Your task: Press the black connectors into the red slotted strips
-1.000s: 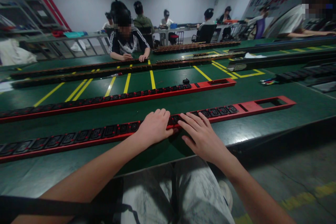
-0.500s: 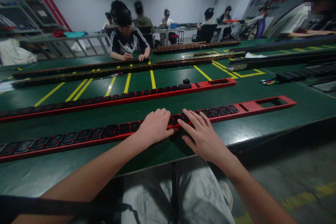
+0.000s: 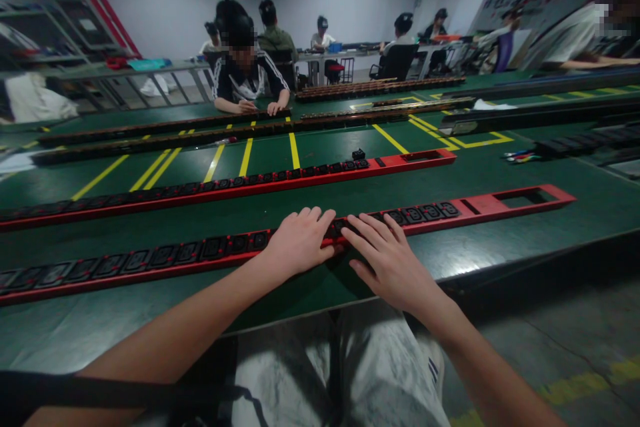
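Note:
A long red power strip [image 3: 483,205] lies across the near side of the table, with a row of black sockets [image 3: 188,252] along its top. My left hand [image 3: 299,240] lies over the middle of this strip. Its fingers bend over the far side and the thumb rests along the near edge, so it grips the strip. Just to the right, my right hand [image 3: 384,248] has its fingers spread flat over the sockets, thumb apart near the front edge. Both palms hide the sockets under them.
Behind lies a second red power strip [image 3: 393,162], with a small black part [image 3: 359,154] beside it. Farther back, long dark strips [image 3: 200,140] cross the yellow-lined green table [image 3: 330,147]. Coloured wire ends [image 3: 523,157] lie at right. A person [image 3: 250,77] works opposite.
The whole view has shifted slightly. My left index finger now reaches a little farther right, closer to my right hand's fingertips. Both hands otherwise stay in place on the strip.

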Demonstrator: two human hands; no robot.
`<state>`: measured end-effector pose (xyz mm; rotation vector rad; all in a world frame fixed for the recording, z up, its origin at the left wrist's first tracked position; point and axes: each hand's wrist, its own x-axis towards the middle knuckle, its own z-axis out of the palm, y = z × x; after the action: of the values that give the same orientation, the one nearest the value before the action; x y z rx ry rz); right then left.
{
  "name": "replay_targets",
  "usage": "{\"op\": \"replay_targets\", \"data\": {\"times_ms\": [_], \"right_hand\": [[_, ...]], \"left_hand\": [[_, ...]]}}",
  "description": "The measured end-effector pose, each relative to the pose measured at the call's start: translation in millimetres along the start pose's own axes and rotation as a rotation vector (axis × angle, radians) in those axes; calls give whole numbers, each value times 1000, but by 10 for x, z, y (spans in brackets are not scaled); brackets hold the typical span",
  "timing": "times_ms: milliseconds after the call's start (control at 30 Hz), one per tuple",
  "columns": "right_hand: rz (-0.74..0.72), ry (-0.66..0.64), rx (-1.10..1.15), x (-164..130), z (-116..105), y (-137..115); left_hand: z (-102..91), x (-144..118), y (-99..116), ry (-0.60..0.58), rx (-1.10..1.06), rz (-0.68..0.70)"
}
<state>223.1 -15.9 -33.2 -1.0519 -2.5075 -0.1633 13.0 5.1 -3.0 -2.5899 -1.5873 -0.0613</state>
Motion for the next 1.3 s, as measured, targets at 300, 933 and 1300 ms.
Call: {"op": "replay_targets", "data": {"times_ms": [300,933,1300], "right_hand": [[11,-21,-6,2,-27,-19],[1,-24,-12,2,-28,-10],[-5,-18,-23,-6,-1,2]], "left_hand": [[-26,-12,14,0,20,26],[16,-19,-8,12,17,34],[29,-16,-14,18,-5,28]]}}
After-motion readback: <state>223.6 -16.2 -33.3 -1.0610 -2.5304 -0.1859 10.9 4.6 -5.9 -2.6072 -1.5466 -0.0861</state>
